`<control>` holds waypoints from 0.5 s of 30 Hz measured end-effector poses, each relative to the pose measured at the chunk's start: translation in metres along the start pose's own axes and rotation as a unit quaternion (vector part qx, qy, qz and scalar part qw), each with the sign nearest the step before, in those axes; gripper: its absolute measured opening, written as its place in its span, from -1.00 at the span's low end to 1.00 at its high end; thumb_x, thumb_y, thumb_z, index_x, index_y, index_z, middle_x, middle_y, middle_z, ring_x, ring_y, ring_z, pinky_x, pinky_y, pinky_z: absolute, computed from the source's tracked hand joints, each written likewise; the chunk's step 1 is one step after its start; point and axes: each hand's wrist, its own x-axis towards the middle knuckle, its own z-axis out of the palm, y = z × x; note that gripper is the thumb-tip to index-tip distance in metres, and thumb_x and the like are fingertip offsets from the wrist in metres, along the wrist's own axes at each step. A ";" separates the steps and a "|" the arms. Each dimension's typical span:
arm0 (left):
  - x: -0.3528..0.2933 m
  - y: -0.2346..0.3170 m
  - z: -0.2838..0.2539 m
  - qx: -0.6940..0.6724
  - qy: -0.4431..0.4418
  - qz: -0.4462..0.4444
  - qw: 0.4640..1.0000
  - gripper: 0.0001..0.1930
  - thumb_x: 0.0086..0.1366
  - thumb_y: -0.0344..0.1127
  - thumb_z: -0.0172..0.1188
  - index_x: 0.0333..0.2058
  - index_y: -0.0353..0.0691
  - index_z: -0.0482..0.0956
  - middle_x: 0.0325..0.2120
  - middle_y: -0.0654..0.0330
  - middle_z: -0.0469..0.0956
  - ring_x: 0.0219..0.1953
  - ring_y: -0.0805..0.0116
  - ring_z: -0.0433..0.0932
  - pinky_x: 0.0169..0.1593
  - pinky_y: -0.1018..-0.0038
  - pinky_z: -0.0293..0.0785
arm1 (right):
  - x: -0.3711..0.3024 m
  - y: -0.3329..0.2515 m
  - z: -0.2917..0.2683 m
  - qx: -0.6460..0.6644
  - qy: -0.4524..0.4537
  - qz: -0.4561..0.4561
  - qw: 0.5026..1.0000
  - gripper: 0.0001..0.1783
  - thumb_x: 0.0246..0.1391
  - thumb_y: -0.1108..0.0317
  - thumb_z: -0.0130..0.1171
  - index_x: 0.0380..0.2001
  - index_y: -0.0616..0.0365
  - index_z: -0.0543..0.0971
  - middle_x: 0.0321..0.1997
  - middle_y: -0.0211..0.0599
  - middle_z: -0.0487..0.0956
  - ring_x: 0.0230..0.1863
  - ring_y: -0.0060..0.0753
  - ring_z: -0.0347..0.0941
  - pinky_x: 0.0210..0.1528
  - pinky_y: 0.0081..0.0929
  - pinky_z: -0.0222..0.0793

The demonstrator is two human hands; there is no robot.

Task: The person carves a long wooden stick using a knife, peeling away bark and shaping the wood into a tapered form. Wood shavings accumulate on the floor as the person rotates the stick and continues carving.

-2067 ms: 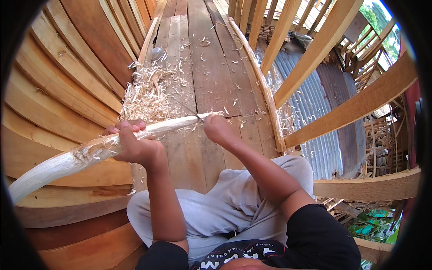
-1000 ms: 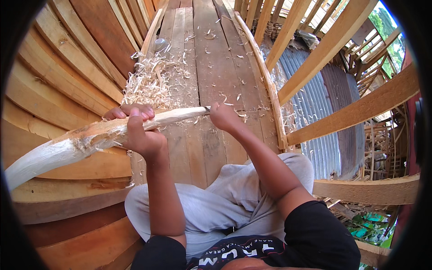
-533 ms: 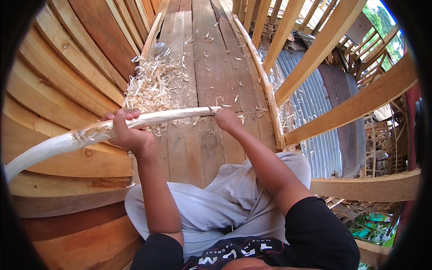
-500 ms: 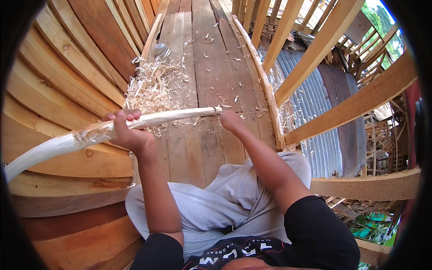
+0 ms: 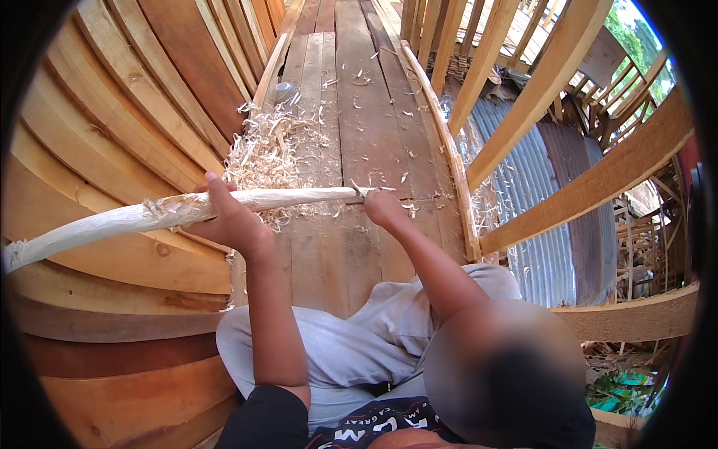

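Note:
A long, pale, peeled wooden pole [image 5: 292,196] reaches from the left edge to the middle, slightly curved and thinning towards its right end. Rough brownish patches with loose fibres mark it left of my left hand [image 5: 228,221]. That hand grips the pole from below, thumb raised along its near side. At the thin end, my right hand [image 5: 385,207] is closed in a fist. A small, thin, dark blade-like tool [image 5: 357,188] sticks out of it across the wood; its handle is hidden in the fist.
Curly wood shavings [image 5: 273,153] lie heaped on the plank floor [image 5: 314,258] beyond the pole, near a small clear cup [image 5: 283,91]. Stacked boards [image 5: 142,258] line the left. On the right, wooden railing posts [image 5: 527,112] stand before corrugated metal sheets [image 5: 516,202].
The pole's left end has risen, and my left thumb now points up from the pole. My right hand stays at the thin end. The whole view has shifted slightly.

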 end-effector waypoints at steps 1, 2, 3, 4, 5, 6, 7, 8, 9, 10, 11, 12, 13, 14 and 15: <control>-0.005 0.006 0.008 0.028 0.019 0.066 0.997 -0.42 0.14 -0.44 0.24 -0.01 -0.42 0.04 -0.29 0.01 0.30 -0.26 0.34 0.42 -0.19 0.44 0.50 | 0.006 0.006 0.004 -0.020 -0.002 -0.012 1.000 -0.50 0.20 0.30 -0.39 -0.12 0.41 0.49 -0.06 0.20 0.52 -0.01 0.17 0.45 0.04 0.01 0.34; -0.008 0.011 0.012 0.057 0.042 0.132 0.989 -0.34 0.14 -0.43 0.26 0.03 -0.43 -0.03 -0.20 -0.04 0.27 -0.17 0.31 0.41 -0.13 0.42 0.52 | 0.005 0.003 0.002 0.010 0.006 0.021 1.000 -0.47 0.23 0.21 -0.38 -0.10 0.42 0.47 -0.07 0.20 0.52 -0.02 0.17 0.46 0.03 0.00 0.35; -0.005 0.015 0.011 0.085 0.040 0.176 0.980 -0.30 0.13 -0.44 0.28 0.04 -0.43 -0.07 -0.16 -0.07 0.22 -0.11 0.26 0.37 -0.07 0.41 0.50 | 0.003 0.001 0.002 0.039 0.014 0.054 0.998 -0.43 0.25 0.13 -0.37 -0.08 0.42 0.46 -0.08 0.20 0.53 -0.02 0.17 0.47 0.02 0.00 0.36; 0.000 0.019 0.008 0.113 0.038 0.220 0.968 -0.26 0.11 -0.44 0.29 0.05 -0.42 -0.12 -0.11 -0.11 0.17 -0.04 0.20 0.33 -0.01 0.39 0.48 | 0.001 0.000 0.001 0.069 0.022 0.087 0.994 -0.39 0.27 0.04 -0.36 -0.06 0.43 0.44 -0.10 0.19 0.54 -0.03 0.16 0.47 0.00 -0.01 0.37; 0.006 0.021 0.003 0.142 0.038 0.265 0.953 -0.21 0.10 -0.45 0.31 0.07 -0.42 -0.16 -0.07 -0.14 0.12 0.02 0.15 0.29 0.04 0.38 0.46 | -0.009 -0.013 -0.005 0.089 0.046 0.083 0.992 -0.33 0.25 -0.05 -0.32 -0.05 0.44 0.43 -0.15 0.21 0.55 -0.05 0.19 0.47 0.00 -0.01 0.36; 0.013 0.020 -0.002 0.155 0.038 0.277 0.948 -0.21 0.10 -0.44 0.31 0.07 -0.42 -0.16 -0.07 -0.16 0.12 0.03 0.12 0.30 0.06 0.37 0.44 | -0.025 -0.034 -0.016 0.111 0.067 0.076 0.989 -0.27 0.23 -0.13 -0.28 -0.04 0.45 0.41 -0.21 0.22 0.56 -0.07 0.22 0.47 0.00 -0.01 0.35; 0.016 0.016 -0.004 0.162 0.034 0.285 0.944 -0.20 0.10 -0.44 0.31 0.08 -0.43 -0.17 -0.07 -0.18 0.12 0.03 0.09 0.30 0.09 0.35 0.42 | -0.035 -0.044 -0.024 0.132 0.093 0.075 0.984 -0.21 0.21 -0.22 -0.23 -0.04 0.46 0.40 -0.27 0.23 0.57 -0.09 0.25 0.48 0.00 -0.01 0.34; 0.017 0.016 -0.005 0.172 0.029 0.292 0.940 -0.20 0.10 -0.44 0.30 0.08 -0.43 -0.17 -0.07 -0.20 0.12 0.04 0.06 0.30 0.11 0.34 0.40 | -0.034 -0.046 -0.019 0.117 0.171 0.010 0.978 -0.16 0.13 -0.34 -0.15 0.01 0.35 0.37 -0.39 0.13 0.59 -0.18 0.19 0.52 -0.08 -0.07 0.38; 0.018 0.017 -0.006 0.170 0.024 0.293 0.941 -0.20 0.10 -0.44 0.30 0.09 -0.44 -0.17 -0.05 -0.20 0.12 0.05 0.06 0.30 0.12 0.33 0.39 | -0.034 -0.047 -0.017 0.103 0.157 -0.030 0.982 -0.21 0.12 -0.31 -0.09 0.01 0.28 0.39 -0.40 0.08 0.59 -0.20 0.15 0.53 -0.12 -0.09 0.39; 0.018 0.020 -0.007 0.168 0.019 0.294 0.941 -0.19 0.10 -0.45 0.30 0.09 -0.44 -0.17 -0.04 -0.20 0.12 0.05 0.06 0.29 0.13 0.31 0.38 | -0.033 -0.047 -0.016 0.089 0.142 -0.070 0.983 -0.27 0.11 -0.27 -0.04 0.01 0.21 0.41 -0.42 0.04 0.60 -0.23 0.11 0.54 -0.16 -0.11 0.40; 0.017 0.024 -0.006 0.166 0.013 0.293 0.942 -0.19 0.10 -0.45 0.30 0.10 -0.45 -0.17 -0.03 -0.20 0.12 0.06 0.05 0.29 0.13 0.30 0.38 | -0.035 -0.049 -0.017 0.073 0.127 -0.108 0.983 -0.33 0.10 -0.24 0.02 0.01 0.14 0.44 -0.43 -0.01 0.60 -0.26 0.06 0.55 -0.20 -0.13 0.41; 0.016 0.030 -0.007 0.146 -0.003 0.270 0.952 -0.20 0.10 -0.46 0.29 0.10 -0.45 -0.16 -0.02 -0.20 0.12 0.06 0.06 0.28 0.13 0.30 0.37 | -0.033 -0.047 -0.011 0.094 0.119 -0.112 0.982 -0.40 0.09 -0.18 0.07 -0.01 0.08 0.46 -0.44 -0.05 0.60 -0.28 0.02 0.56 -0.24 -0.15 0.40; 0.015 0.037 -0.009 0.126 -0.019 0.247 0.960 -0.21 0.10 -0.47 0.28 0.11 -0.45 -0.15 -0.01 -0.20 0.12 0.06 0.07 0.28 0.13 0.30 0.37 | -0.029 -0.042 -0.001 0.116 0.112 -0.116 0.980 -0.46 0.08 -0.13 0.12 -0.03 0.02 0.48 -0.45 -0.09 0.60 -0.31 -0.01 0.56 -0.27 -0.17 0.40; 0.015 0.045 -0.011 0.106 -0.033 0.224 0.968 -0.22 0.10 -0.48 0.27 0.12 -0.46 -0.14 -0.01 -0.20 0.12 0.07 0.08 0.28 0.14 0.30 0.37 | -0.028 -0.043 0.002 0.136 0.104 -0.120 0.978 -0.52 0.07 -0.08 0.16 -0.05 -0.04 0.51 -0.46 -0.13 0.60 -0.34 -0.05 0.56 -0.31 -0.18 0.40; 0.017 0.051 -0.013 0.078 -0.018 0.239 0.968 -0.23 0.11 -0.50 0.25 0.12 -0.44 -0.12 0.01 -0.19 0.13 0.07 0.10 0.28 0.15 0.30 0.35 | -0.026 -0.043 0.003 0.127 0.098 -0.114 0.980 -0.52 0.06 -0.06 0.18 -0.03 -0.05 0.50 -0.42 -0.13 0.61 -0.31 -0.06 0.56 -0.28 -0.19 0.40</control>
